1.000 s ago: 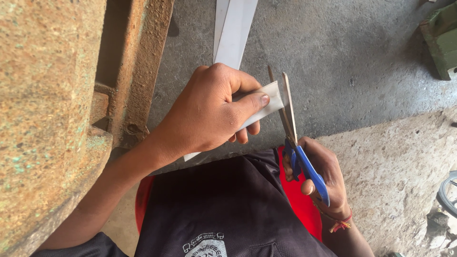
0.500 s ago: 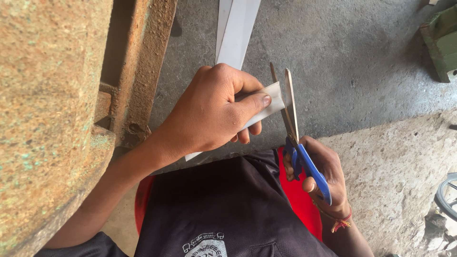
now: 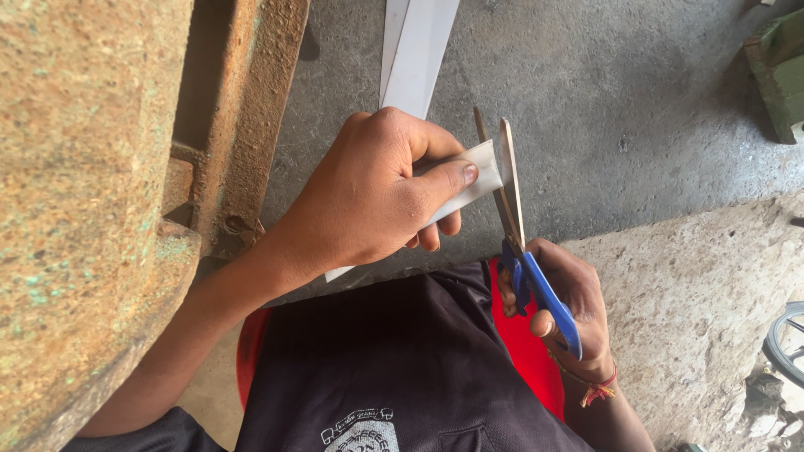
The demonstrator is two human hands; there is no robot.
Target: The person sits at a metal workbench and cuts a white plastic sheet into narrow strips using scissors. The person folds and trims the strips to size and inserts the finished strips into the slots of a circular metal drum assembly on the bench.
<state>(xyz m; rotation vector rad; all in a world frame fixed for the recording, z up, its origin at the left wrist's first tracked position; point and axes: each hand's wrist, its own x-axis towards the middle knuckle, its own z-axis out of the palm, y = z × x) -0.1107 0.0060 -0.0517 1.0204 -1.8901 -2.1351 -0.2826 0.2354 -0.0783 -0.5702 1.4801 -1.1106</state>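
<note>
Nearest, right hand (image 3: 569, 305) low at the lap, fingers closed through the blue handles of the scissors (image 3: 519, 222) — blades narrowly parted, pointing up and away. Just above, left hand (image 3: 377, 192) pinching a white strip (image 3: 481, 172), thumb on top, strip's end poking right, touching the blades. Strip's long axis slanting up to the right, crossing the blades. Farther off, more white strips (image 3: 419, 50) on the grey floor (image 3: 628, 100); rusty frame (image 3: 92, 184) at left.

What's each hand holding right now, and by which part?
Left hand pinches a white strip near its end, thumb on top. Right hand holds the scissors by their blue handles, blades open around the strip's end.
</note>
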